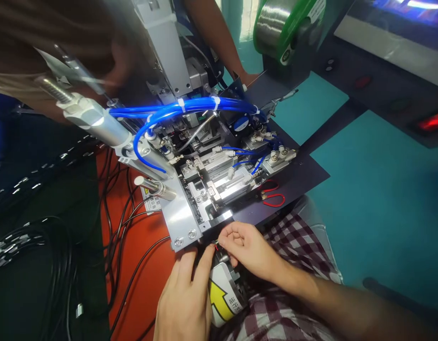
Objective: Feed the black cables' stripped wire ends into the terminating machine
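A metal machine (222, 175) with clamps, cylinders and blue air tubes (201, 104) fills the middle of the view. At its near edge, my right hand (245, 246) is closed, thumb and fingertips pinched on something too small to make out, beside a small red piece (216, 246). My left hand (188, 289) lies below the silver plate (179, 213), fingers spread, one fingertip near that red piece and the others partly hidden under the plate edge. Between my hands is a white motor housing (222, 296) with a yellow arrow label.
Another person's arm (219, 38) reaches behind the machine. Red-handled scissors (274, 199) lie on the dark base plate (311, 173). A green wire spool (276, 28) stands at the back. Black cables (114, 199) run over the red surface (148, 265) at left. A dark control panel (382, 85) is at right.
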Action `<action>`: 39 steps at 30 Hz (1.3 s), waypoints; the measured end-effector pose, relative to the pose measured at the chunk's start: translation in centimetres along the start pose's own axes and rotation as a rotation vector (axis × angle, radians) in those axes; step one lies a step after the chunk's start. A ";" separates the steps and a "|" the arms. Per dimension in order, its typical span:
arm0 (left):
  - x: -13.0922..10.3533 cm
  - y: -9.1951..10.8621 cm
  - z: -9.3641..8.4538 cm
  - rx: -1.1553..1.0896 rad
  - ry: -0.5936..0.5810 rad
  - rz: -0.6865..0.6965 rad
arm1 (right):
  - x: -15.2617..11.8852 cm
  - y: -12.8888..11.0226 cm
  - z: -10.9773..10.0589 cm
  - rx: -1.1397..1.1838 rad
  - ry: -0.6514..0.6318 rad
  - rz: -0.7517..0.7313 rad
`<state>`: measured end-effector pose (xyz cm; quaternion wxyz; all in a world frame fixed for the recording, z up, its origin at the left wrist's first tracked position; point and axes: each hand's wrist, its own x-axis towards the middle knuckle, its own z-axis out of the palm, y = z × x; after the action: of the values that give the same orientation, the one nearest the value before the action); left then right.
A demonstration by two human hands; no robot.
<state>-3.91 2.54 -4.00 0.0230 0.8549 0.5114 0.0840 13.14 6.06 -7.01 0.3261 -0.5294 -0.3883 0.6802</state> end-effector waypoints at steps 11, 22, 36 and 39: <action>-0.9 -0.1 0.2 -0.124 0.045 -0.074 | -1.0 -0.2 0.1 -0.400 0.122 -0.365; -0.8 0.0 0.5 0.018 0.166 0.031 | 1.5 0.4 -2.1 -0.307 -0.162 -0.436; 0.4 0.0 0.4 -0.029 0.129 0.080 | 1.3 0.3 -0.1 0.069 -0.118 -0.052; 0.3 0.1 0.8 0.012 0.122 0.084 | 0.9 -0.2 0.3 -0.109 -0.043 -0.151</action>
<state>-3.53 2.83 -4.74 -0.0171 0.8690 0.4761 0.1338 12.65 6.86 -7.20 0.3385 -0.5009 -0.4705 0.6428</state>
